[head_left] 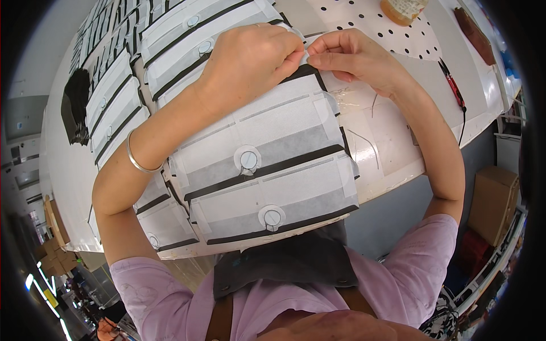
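My left hand (250, 59) reaches across to the far right corner of a white-backed panel with black edges, fingers closed in a pinch. Facing it, my right hand (352, 59) pinches at the same corner, thumb against forefinger. Between the fingertips shows a small bit of white material (305, 57), mostly hidden. Nearer to me, a white panel (273, 122) and another panel (307, 190) overlap in a column. Each carries a round metal disc (248, 160) on a pale circular patch.
More panels (116, 85) lie in rows to the left, beside a black stack (75, 108). At the far right are a black-dotted white sheet (387, 25), a jar (401, 10), a red-handled tool (451, 82) and a brown piece (475, 35). A cardboard box (493, 199) stands below the table.
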`<control>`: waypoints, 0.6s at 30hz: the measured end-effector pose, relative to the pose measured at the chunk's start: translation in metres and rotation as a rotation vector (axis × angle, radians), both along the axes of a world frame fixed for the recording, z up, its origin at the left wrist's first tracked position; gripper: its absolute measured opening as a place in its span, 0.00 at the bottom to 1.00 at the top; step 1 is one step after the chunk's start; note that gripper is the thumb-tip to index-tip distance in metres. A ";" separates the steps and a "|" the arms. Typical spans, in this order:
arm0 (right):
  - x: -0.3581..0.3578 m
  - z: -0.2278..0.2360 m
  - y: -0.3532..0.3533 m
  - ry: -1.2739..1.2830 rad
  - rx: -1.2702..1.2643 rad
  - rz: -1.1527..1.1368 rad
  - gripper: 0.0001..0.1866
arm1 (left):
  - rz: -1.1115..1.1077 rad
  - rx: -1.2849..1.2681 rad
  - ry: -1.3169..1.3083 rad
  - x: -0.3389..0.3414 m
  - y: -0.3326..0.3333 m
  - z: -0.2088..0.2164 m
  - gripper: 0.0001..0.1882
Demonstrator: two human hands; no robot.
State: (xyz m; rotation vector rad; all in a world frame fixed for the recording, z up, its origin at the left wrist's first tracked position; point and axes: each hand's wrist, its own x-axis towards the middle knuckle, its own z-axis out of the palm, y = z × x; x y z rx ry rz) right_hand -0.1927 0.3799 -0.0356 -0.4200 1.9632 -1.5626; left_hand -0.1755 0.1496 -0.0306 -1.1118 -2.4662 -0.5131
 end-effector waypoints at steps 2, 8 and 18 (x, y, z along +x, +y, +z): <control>0.000 0.000 0.000 0.003 -0.002 0.006 0.09 | -0.032 -0.026 0.090 0.000 -0.001 -0.003 0.03; -0.001 -0.001 0.001 -0.002 -0.011 0.013 0.10 | -0.114 -0.113 0.182 -0.001 -0.006 -0.002 0.05; 0.001 -0.002 -0.006 0.087 0.112 -0.058 0.12 | -0.118 -0.111 0.112 0.026 -0.033 0.044 0.05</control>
